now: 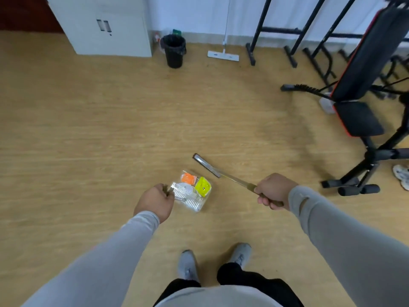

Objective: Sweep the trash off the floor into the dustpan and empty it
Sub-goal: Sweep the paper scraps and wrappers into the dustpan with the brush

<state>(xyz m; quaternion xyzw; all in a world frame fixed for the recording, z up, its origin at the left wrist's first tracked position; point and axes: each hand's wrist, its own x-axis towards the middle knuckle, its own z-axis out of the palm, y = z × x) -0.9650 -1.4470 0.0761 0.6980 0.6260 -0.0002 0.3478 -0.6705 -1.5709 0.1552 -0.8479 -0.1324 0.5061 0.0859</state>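
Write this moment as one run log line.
left hand: holds dustpan | right hand: grips broom | trash: in dustpan | bin: far

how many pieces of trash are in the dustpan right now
3 that show: an orange piece at the far side, a yellow-green piece to its right, a white piece nearer the left hand. The clear dustpan may hide more.

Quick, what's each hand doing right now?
Left hand: gripping the dustpan handle.
Right hand: gripping the broom handle.
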